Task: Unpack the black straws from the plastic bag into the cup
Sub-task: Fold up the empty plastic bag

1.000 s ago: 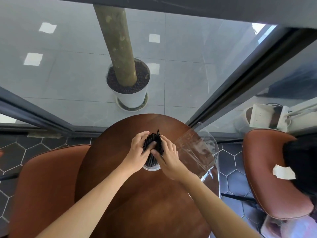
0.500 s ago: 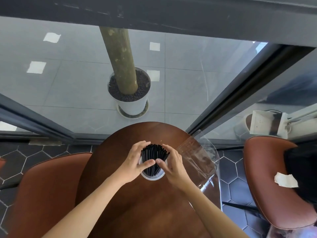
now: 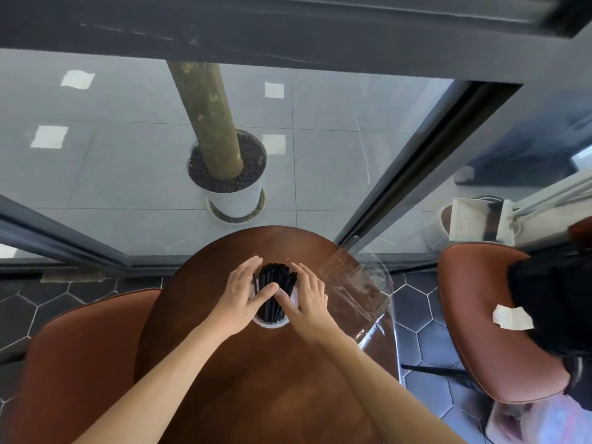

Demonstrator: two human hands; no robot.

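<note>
A round wooden table (image 3: 256, 379) with a dark reddish-brown top stood close to a glass wall. On it, near the far half, stood a clear plastic cup (image 3: 271, 322), and the black straws (image 3: 276, 283) were inside it, upright as one thick bundle, with their tops rising above the rim. The left hand (image 3: 244, 293) and the right hand (image 3: 307, 299) were cupped around the bundle from both sides. The fingers were curved and partly open, and the two thumbs met in front of the straws, touching them. Whether the palms also pressed on the cup wall, I cannot tell.

The empty plastic bag (image 3: 352, 283) was transparent and lay flat on the right part of the table, just beside the right hand; its far end hung over the table edge.

One brown leather chair (image 3: 80, 363) stood at the left of the table, and another chair (image 3: 480, 315) of the same colour stood at the right, with a crumpled white paper (image 3: 512, 318) on its seat. The floor (image 3: 423, 341) inside was of dark hexagon tiles. Behind the glass, the outside ground had large grey tiles, and there a white pot (image 3: 234, 195) filled with dark pebbles held a thick tree trunk (image 3: 208, 116). Dark metal window frames (image 3: 416, 174) ran diagonally beside the table.
</note>
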